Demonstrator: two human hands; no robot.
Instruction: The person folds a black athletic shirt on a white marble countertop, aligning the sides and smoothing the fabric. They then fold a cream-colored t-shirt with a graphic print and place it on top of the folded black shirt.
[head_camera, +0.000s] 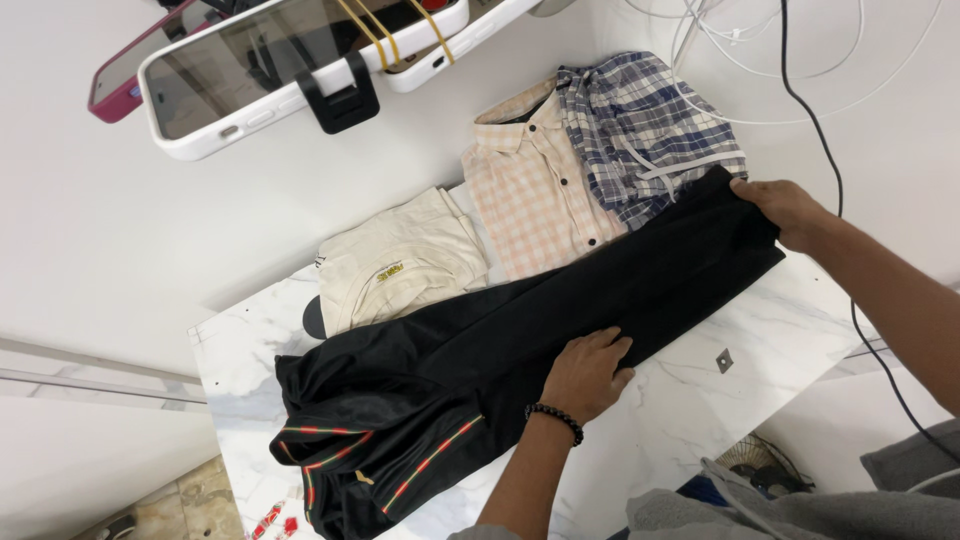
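Now your left hand (588, 372) presses flat on the black trousers (500, 370) mid-table; your right hand (785, 208) pinches their far-right end. Keep that end taut and smooth outward, clear of the shirts (560, 190).

You see trousers (520, 340): smooth black cloth, faint sheen, woven red-green stripes | table (690, 400): polished white marble look | shirts (545, 190): soft matt checked cloth | cream top (400, 265): matt cotton-like cloth | phone cases (250, 110): glossy plastic
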